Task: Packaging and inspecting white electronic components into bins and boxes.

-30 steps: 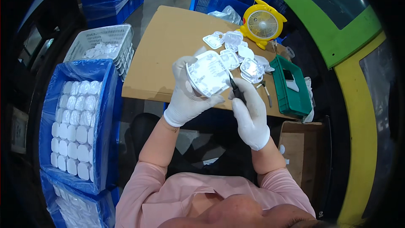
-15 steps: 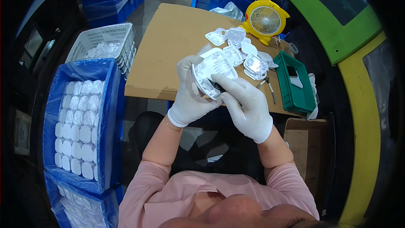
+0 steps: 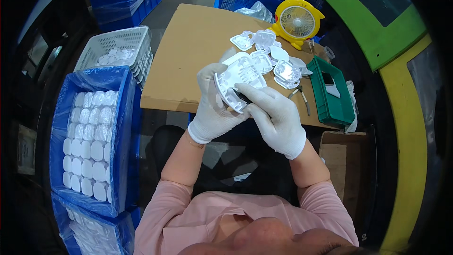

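Note:
Above the table's near edge, my gloved left hand (image 3: 211, 106) grips a white moulded plastic cover (image 3: 241, 72) by its left side, tilted, with its ribbed inner face upward. My right hand (image 3: 277, 119), also gloved, is closed around a small dark object (image 3: 243, 97) against the cover's near right edge. The fingers hide most of that dark object, so its kind does not show. Several similar white plastic parts (image 3: 288, 72) lie in a loose group just beyond my hands. A pair of pliers or nippers (image 3: 304, 101) with pale handles rests to their right.
Brown board covers the table (image 3: 181, 47). A yellow fan (image 3: 297, 21) stands at the back right, and a green tray (image 3: 328, 106) sits at the right edge. On my left are a lined blue crate (image 3: 59, 127) of wrapped white parts and a white basket (image 3: 141, 49).
My hands and the cover stay in nearly the same place, with only a slight finger shift. In the background, a walking person's legs have moved a little to the left.

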